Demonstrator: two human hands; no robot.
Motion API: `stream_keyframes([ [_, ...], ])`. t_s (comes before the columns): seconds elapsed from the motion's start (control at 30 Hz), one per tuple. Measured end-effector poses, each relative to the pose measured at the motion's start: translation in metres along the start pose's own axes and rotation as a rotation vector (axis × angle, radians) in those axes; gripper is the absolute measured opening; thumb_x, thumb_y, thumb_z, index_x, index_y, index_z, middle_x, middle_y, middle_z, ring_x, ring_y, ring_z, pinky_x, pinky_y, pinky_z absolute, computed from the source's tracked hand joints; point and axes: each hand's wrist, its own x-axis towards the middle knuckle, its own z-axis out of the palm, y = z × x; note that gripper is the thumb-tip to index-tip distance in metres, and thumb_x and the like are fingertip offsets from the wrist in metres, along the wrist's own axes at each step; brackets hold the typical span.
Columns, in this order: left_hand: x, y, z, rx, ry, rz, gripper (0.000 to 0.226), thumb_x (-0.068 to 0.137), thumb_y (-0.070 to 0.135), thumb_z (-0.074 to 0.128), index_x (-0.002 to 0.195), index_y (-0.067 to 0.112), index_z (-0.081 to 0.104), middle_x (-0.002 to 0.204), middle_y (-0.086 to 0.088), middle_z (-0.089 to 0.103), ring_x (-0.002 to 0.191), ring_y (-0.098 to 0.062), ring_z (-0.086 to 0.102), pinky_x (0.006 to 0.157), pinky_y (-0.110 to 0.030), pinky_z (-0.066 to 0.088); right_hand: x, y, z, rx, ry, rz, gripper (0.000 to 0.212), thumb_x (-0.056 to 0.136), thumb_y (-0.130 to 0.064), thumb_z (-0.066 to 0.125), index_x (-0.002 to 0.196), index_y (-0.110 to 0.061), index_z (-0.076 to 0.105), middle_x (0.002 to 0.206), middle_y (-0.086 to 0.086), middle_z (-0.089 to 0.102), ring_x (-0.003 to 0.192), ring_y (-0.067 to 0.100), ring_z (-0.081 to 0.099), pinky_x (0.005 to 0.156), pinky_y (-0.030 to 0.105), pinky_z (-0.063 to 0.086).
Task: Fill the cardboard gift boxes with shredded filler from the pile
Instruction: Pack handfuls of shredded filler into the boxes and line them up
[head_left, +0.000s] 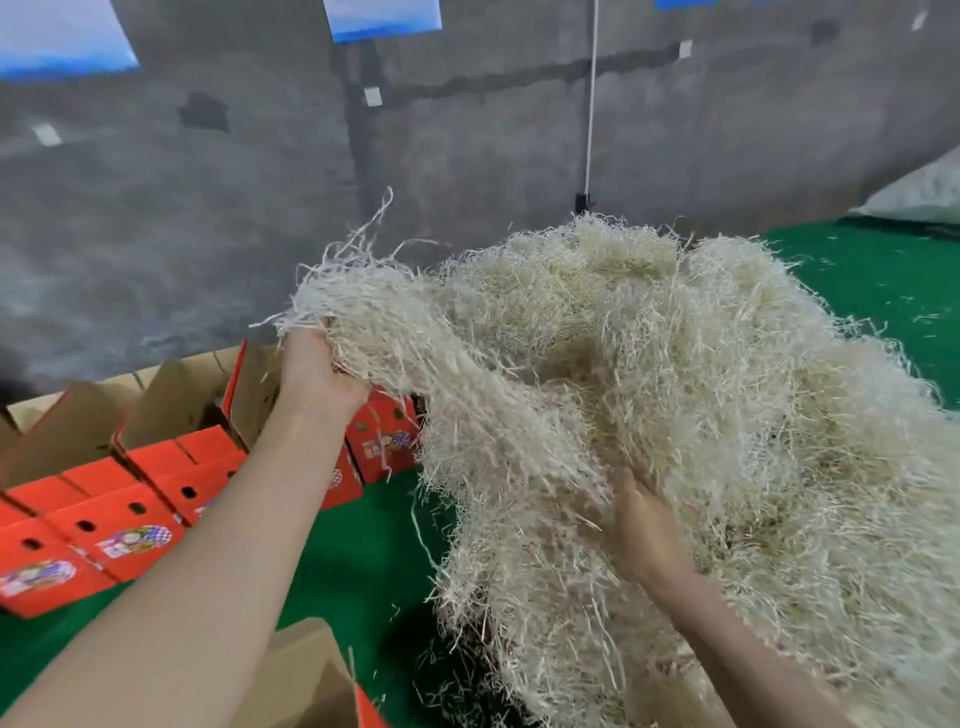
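Observation:
A big pile of pale shredded filler (727, 415) covers the right half of the view on a green floor. My left hand (317, 374) grips a long clump of filler (395, 322), raised at the pile's left edge and still strung to the pile. That clump hangs above the red cardboard gift boxes (130, 493), which stand open in a row at the left. My right hand (644, 530) is pushed into the pile low down. Its fingers are buried in the strands, so its hold is hidden.
Another open cardboard box (317, 680) shows at the bottom edge, below my left arm. A grey concrete wall (208, 208) rises close behind the boxes and pile. A white sack (924, 197) lies at the far right. Loose strands dot the green floor (353, 561).

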Motion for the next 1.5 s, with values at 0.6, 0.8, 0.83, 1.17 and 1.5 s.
stream_keyframes([
  [0.6,-0.04,-0.047,0.002,1.132,-0.389,-0.422,0.039,0.09,-0.002,0.041,0.128,-0.002,0.045,0.103,-0.008,0.058,0.079,-0.013,0.053,0.052,-0.012,0.047,0.052,-0.072,-0.034,0.334,0.087,-0.277,0.035,0.083,0.015,0.047,0.11,-0.001,0.063,0.094,0.012,0.066,0.08,0.024,0.061,0.075,0.034,0.053],
  [0.8,-0.033,-0.073,0.002,2.208,-0.263,0.166,0.035,0.076,0.003,0.054,0.11,0.012,0.056,0.07,0.003,0.048,0.063,-0.014,0.058,0.043,-0.022,0.04,0.048,-0.067,-0.045,0.337,0.224,-0.411,0.026,0.08,0.0,0.06,0.102,-0.012,0.059,0.074,-0.015,0.054,0.056,0.007,0.056,0.045,0.008,0.04],
  [0.83,-0.03,-0.072,0.001,1.99,-0.128,0.291,0.041,0.075,0.002,0.054,0.112,0.02,0.054,0.074,0.002,0.054,0.064,-0.018,0.059,0.045,-0.024,0.043,0.046,-0.063,-0.04,0.315,0.13,-0.405,0.026,0.084,-0.012,0.063,0.108,-0.014,0.053,0.074,-0.016,0.053,0.057,0.003,0.055,0.042,0.008,0.038],
  [1.17,-0.018,-0.011,0.024,0.399,0.24,-0.025,0.013,0.093,0.014,0.044,0.099,0.013,0.055,0.096,-0.008,0.054,0.084,-0.023,0.053,0.088,-0.036,0.043,0.037,0.004,-0.002,-0.475,-0.336,-0.26,0.019,0.094,-0.023,0.049,0.106,-0.013,0.059,0.103,0.004,0.066,0.094,0.022,0.064,0.076,0.03,0.05],
  [1.5,-0.102,0.058,-0.059,0.414,0.027,-0.067,0.055,0.096,0.034,0.031,0.058,0.016,0.066,0.049,0.004,0.063,0.045,-0.01,0.062,0.043,-0.017,0.048,-0.024,-0.137,-0.08,0.651,-0.278,-0.614,0.083,0.073,-0.037,0.073,0.138,-0.049,0.024,0.143,-0.022,0.032,0.123,0.003,0.043,0.1,0.036,0.043],
])
